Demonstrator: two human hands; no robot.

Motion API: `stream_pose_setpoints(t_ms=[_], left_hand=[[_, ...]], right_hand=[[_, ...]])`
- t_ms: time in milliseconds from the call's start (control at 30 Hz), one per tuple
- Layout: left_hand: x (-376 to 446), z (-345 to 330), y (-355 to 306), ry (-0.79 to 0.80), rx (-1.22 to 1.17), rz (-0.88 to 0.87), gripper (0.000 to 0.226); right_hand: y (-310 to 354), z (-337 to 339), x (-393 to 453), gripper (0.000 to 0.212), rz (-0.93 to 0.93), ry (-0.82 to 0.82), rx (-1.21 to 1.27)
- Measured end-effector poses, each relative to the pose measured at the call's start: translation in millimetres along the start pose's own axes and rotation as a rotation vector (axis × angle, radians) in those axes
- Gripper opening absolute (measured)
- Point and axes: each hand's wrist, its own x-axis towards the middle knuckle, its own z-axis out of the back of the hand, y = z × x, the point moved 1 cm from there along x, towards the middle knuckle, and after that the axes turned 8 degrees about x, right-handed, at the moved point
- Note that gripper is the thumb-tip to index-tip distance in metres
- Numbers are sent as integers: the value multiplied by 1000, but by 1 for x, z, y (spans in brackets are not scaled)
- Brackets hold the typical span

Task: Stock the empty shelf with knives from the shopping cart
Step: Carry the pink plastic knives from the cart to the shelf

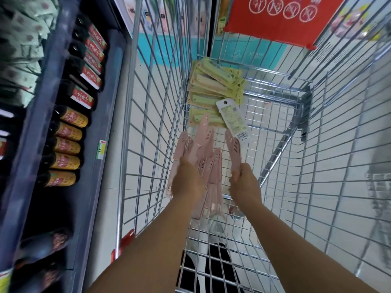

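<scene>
Both my arms reach down into a wire shopping cart point(330, 157). My left hand point(186, 180) is closed around a fanned bunch of pink sheathed knives point(203, 149), whose tips point away from me. My right hand point(243, 180) grips a single pink knife point(232, 149) by its handle, just right of the bunch. Farther in, on the cart's floor, lies a pile of yellow-green carded knives point(213, 85), one card point(232, 117) turned white side up with a barcode. No empty shelf is in view.
On my left stands a dark shelf unit point(42, 115) with rows of dark sauce bottles point(69, 142) bearing red and orange labels. A red warning sign point(281, 15) hangs on the cart's far end. Pale tiled floor point(347, 170) shows through the wires.
</scene>
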Motion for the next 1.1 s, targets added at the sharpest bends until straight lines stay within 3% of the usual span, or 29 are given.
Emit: stream_pose_setpoints(t_ms=[267,400,633,733,833,1100], left_hand=[[-72,77,-41,-182,-298,-37,26],[-114,127,-55,-336,-401,-135,9],[-181,219,-53,-650,-494,-193,8],[-212,263,-36,-790,-468,-199,4],[-235,306,-7,-907,-505,-196,26],[-301,391,116,-1163,-548,-145,26]], right_hand=[[83,58,-42,16,243,-20,190],[138,92,-72,14,410,-24,237],[238,127,-141,21,695,75,278],[282,125,-178,20,831,140,277],[322,109,-216,19,902,218,277],[401,33,-332,17,1160,362,181]])
